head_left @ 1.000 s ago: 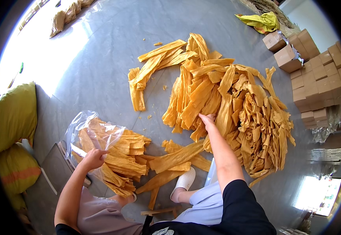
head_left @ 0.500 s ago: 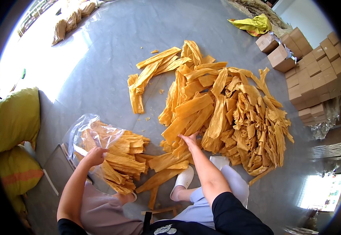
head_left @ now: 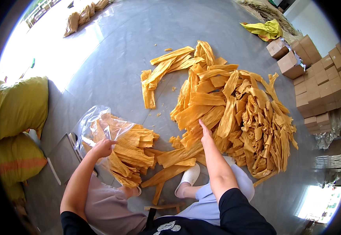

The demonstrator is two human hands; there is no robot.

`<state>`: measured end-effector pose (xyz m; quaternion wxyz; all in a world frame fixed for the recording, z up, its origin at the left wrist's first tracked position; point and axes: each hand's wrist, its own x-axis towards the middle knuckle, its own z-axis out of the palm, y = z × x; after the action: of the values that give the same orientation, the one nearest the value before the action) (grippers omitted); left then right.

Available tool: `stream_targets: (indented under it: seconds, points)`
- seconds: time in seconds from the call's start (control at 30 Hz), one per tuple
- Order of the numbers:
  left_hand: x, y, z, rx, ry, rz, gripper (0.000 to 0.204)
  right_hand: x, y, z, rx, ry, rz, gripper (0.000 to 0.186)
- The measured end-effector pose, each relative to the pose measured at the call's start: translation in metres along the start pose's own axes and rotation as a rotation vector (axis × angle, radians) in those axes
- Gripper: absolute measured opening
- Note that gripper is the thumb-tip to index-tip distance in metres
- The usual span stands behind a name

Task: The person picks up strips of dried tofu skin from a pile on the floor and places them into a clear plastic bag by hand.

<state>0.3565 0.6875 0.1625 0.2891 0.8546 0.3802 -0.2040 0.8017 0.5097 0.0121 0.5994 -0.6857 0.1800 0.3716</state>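
A large heap of wrinkled, yellow-orange flat strips [head_left: 252, 117] spreads over the floor in front of me to the right. My right hand [head_left: 205, 134] is at its near left side, fingers stretched out with no strip seen in them; whether it touches the strips cannot be told. To the left, a clear plastic bag [head_left: 90, 121] lies on its side. It is partly filled with a bundle of the same strips [head_left: 137, 147], whose ends fan out of its mouth. My left hand [head_left: 104, 149] is closed at the bag's near edge, its fingers partly hidden.
Several loose strips [head_left: 172, 172] lie between bundle and heap, by my white shoe [head_left: 190, 175]. A flat grey platform [head_left: 62, 160] is beside the bag, with yellow-green sacks [head_left: 21, 109] further left. Cardboard boxes [head_left: 321, 86] are stacked at right; a yellow sack [head_left: 264, 29] lies behind.
My right hand has moved a little forward along the heap, its fingers now closer together. The left hand stays at the bag. The whole view has shifted slightly.
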Motion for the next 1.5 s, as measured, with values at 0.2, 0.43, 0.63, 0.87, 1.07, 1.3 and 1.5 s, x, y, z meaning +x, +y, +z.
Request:
stream_targets:
  seconds: [0.2,0.43,0.63,0.87,1.07,1.3,1.5]
  points:
    - [0.002,-0.007,0.004,-0.045,0.023,0.021,0.051,-0.029,0.012,0.015,0.402,-0.024,-0.115,0.074]
    - [0.001,-0.007,0.001,-0.032,0.024,0.021,0.051,-0.15,0.055,0.042,0.145,0.11,-0.449,0.066]
    - [-0.003,-0.015,0.003,-0.086,0.075,0.031,0.052,-0.195,0.058,0.031,-0.136,-0.03,-0.867,0.062]
    - [-0.005,-0.025,0.009,-0.118,0.159,0.057,0.054,-0.245,0.012,0.036,-0.292,-0.275,-1.015,0.051]
    - [-0.016,-0.036,0.01,-0.114,0.252,-0.049,0.056,-0.253,-0.033,0.029,-0.254,-0.896,-0.425,0.05]
    - [-0.019,-0.019,-0.009,-0.132,0.195,-0.172,0.052,-0.205,0.005,0.02,-0.502,-1.061,0.083,0.066]
    - [-0.02,-0.011,-0.002,-0.09,0.309,0.048,0.051,-0.201,0.068,0.037,-0.731,-1.229,0.271,0.067]
